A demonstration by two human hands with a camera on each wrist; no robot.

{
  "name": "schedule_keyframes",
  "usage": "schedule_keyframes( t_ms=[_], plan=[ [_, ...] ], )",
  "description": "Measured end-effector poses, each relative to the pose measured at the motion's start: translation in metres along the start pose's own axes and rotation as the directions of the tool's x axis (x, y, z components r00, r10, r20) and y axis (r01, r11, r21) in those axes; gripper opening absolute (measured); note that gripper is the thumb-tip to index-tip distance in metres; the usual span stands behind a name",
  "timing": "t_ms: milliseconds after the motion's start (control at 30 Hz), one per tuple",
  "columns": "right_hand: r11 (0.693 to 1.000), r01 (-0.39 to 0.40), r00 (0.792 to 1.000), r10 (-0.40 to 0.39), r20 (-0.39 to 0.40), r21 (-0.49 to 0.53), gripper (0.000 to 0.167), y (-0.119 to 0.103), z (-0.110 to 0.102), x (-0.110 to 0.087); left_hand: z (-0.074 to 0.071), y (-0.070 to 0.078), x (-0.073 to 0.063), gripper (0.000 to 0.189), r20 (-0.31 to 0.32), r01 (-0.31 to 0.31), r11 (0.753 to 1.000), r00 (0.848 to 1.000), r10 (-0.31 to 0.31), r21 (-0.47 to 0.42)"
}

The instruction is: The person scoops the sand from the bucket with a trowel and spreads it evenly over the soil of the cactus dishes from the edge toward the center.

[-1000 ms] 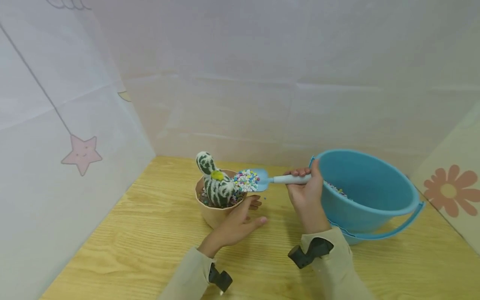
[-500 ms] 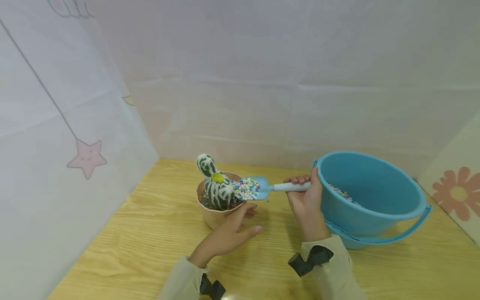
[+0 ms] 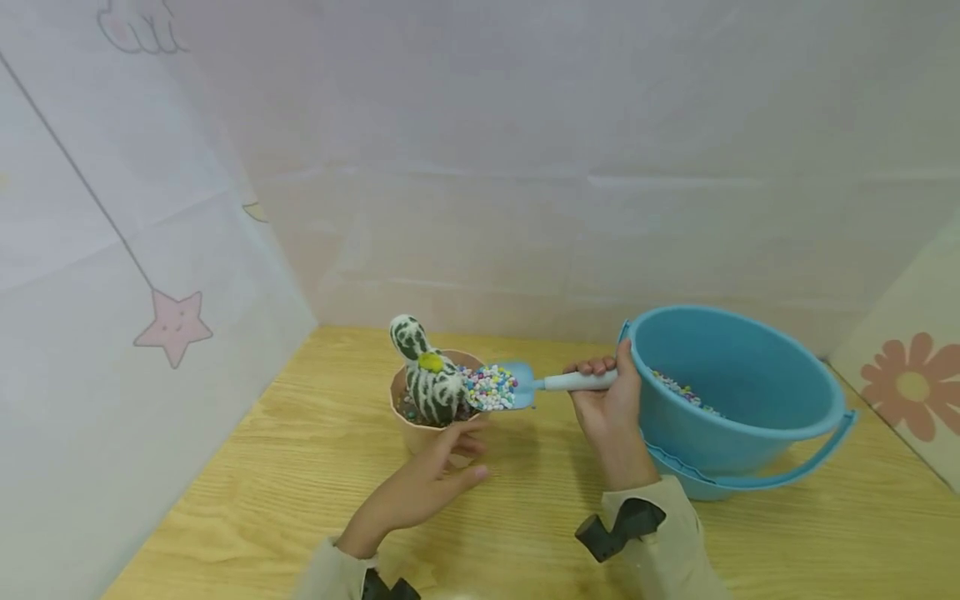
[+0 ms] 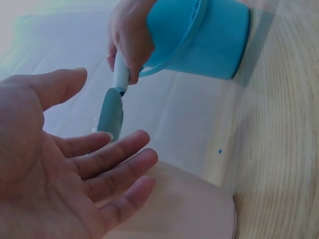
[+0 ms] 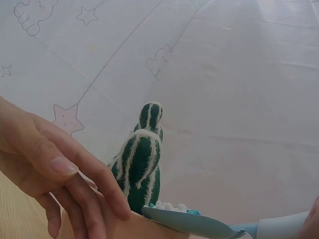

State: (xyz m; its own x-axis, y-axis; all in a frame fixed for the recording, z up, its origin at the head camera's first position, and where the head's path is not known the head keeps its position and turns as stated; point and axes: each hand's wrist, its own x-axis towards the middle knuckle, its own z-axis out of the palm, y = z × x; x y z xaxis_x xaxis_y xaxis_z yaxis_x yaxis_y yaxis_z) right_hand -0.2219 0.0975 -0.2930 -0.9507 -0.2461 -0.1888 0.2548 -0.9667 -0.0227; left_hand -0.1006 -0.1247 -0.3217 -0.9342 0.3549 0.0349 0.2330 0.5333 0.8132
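Nearest the wearer, two light sleeves (image 3: 671, 546) carry dark wrist devices (image 3: 637, 518). Left hand (image 3: 420, 492): empty, fingers extended and relaxed, at the near side of the pot (image 3: 414, 437); contact with it cannot be confirmed. Right hand (image 3: 611, 410): fingers wrapped around the pale handle of the blue scoop (image 3: 555, 382). The scoop is loaded with multicoloured pellets (image 3: 491, 389), its tip over the pot's right rim, beside the cactus figure (image 3: 435, 393), which stands in the pot. Right of the pot, on the wooden table (image 3: 247, 492), the blue bucket (image 3: 738, 454) contains more pellets. Behind hangs a pale printed sheet (image 3: 480, 242).
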Motion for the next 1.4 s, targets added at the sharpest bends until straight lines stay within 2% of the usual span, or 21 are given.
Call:
schedule_keyframes(
  t_ms=[200,500,633,867,967,1067,1200,1267,1400],
  plan=[
    [1.000,-0.006,1.000,0.006,0.005,-0.010,0.051,-0.002,-0.001,-0.001,-0.010,-0.002,-0.010,0.047,-0.025,0.000,1.000,1.000,0.000,0.001],
    [0.999,0.007,1.000,-0.006,0.013,-0.053,0.051,0.001,-0.001,-0.004,-0.033,-0.010,-0.024,0.042,-0.122,-0.036,0.999,0.992,0.037,0.012],
    [0.996,0.013,1.000,-0.011,0.023,-0.089,0.051,0.001,-0.002,-0.006,-0.040,-0.014,-0.026,0.042,-0.185,-0.025,0.999,0.982,0.030,0.029],
    [0.998,-0.015,0.999,0.016,0.027,-0.053,0.050,-0.001,-0.002,-0.009,-0.053,-0.023,-0.024,0.040,-0.275,-0.014,1.000,0.961,0.020,0.025],
    [0.998,-0.016,1.000,0.017,0.019,-0.059,0.051,-0.001,-0.001,-0.009,-0.059,-0.027,-0.022,0.040,-0.322,0.022,1.000,0.946,-0.022,-0.002],
    [0.996,-0.005,1.000,0.007,0.019,-0.091,0.051,0.000,-0.001,-0.009,-0.064,-0.032,-0.018,0.040,-0.391,0.077,0.997,0.917,-0.076,-0.014],
    [0.991,0.009,1.000,-0.005,0.030,-0.132,0.050,0.001,-0.002,-0.010,-0.069,-0.044,-0.011,0.047,-0.455,0.112,0.994,0.885,-0.099,0.002],
    [0.989,0.021,0.999,-0.016,0.034,-0.147,0.049,0.002,-0.002,-0.010,-0.072,-0.050,-0.007,0.054,-0.454,0.110,0.994,0.885,-0.102,-0.008],
    [0.986,0.031,0.998,-0.022,0.056,-0.166,0.048,0.004,-0.003,-0.010,-0.078,-0.062,-0.002,0.070,-0.414,0.069,0.996,0.906,-0.087,-0.059]
  ],
)
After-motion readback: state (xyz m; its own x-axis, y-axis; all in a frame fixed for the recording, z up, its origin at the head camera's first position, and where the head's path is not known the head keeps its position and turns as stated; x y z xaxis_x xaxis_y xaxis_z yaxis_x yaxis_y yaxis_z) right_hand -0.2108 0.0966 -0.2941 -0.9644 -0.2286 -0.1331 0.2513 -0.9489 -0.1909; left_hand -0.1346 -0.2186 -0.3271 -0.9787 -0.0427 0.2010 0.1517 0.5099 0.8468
